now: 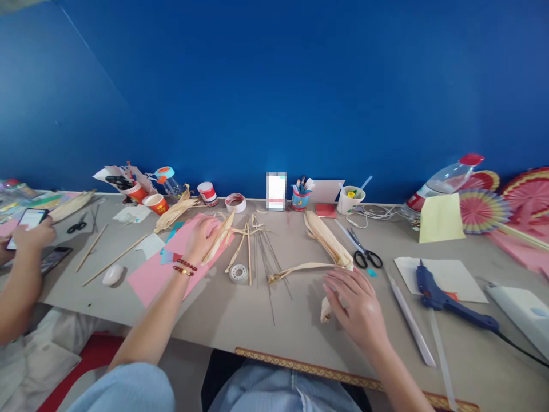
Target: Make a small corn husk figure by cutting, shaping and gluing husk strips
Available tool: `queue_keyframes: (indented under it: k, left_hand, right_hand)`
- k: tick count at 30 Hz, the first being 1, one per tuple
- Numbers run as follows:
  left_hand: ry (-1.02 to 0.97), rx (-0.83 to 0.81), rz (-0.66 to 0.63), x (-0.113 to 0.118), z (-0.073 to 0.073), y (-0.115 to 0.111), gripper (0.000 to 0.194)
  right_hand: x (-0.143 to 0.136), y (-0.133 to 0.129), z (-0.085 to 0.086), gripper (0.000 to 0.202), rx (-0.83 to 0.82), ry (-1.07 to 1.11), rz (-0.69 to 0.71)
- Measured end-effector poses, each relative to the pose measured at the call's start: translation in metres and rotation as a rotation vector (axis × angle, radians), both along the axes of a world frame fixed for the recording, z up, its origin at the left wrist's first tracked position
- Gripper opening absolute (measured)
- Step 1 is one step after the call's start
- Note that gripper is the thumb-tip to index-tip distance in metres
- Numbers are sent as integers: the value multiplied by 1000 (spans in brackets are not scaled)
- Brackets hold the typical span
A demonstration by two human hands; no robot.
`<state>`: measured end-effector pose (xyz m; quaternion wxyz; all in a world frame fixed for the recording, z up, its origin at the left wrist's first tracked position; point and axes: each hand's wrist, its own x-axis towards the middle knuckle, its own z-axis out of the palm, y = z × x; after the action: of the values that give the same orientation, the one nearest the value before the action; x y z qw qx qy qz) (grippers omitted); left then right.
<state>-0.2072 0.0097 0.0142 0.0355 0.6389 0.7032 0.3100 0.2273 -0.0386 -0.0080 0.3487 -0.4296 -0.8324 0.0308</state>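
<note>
My left hand, slightly blurred, is over the pink paper with a pale dried corn husk in its closed fingers. My right hand lies palm down on the right, its fingers stretched out. Under its fingers a small curled husk piece shows in part; the palm hides the rest. Just beyond those fingertips lies a bundle of long corn husks, with a twisted husk strip reaching left. Between my hands are thin wires, a wooden stick and a roll of tape.
Black-handled scissors, a white-handled cutter and a blue glue gun lie to the right. Cups, a bottle and a phone-like screen line the blue wall. At far left, a person's hands hold a phone.
</note>
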Motion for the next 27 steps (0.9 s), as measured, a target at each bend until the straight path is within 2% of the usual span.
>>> queue_keyframes:
  k: [3, 6, 9, 12, 13, 15, 17, 20, 24, 27]
  left_hand:
    - [41, 90, -55, 11, -6, -32, 19]
    - [55, 54, -152, 27, -18, -66, 18]
    - [102, 39, -202, 35, -28, -84, 17]
    - [173, 84, -45, 28, -28, -80, 20]
    - [220, 79, 20, 23, -26, -74, 26]
    - [298, 12, 100, 14, -23, -61, 51]
    - [300, -109, 88, 8, -22, -47, 64]
    - [231, -183, 56, 11, -25, -36, 54]
    - [205, -123, 35, 24, -32, -39, 47]
    - [103, -48, 1, 28, -33, -45, 42]
  right_hand:
    - [3, -3, -4, 20, -12, 12, 5]
    - [3, -4, -8, 19, -10, 21, 27]
    - [0, -1, -11, 18, 9, 31, 41]
    - [-5, 1, -11, 18, 43, 44, 43]
    - [-7, 2, -10, 18, 61, 47, 44]
    - [-10, 2, -7, 18, 94, 48, 47]
    - [-11, 1, -5, 18, 112, 47, 49]
    - [-8, -1, -5, 18, 116, 49, 43]
    - [1, -1, -11, 19, 115, 46, 25]
    - [3, 0, -15, 20, 107, 37, 21]
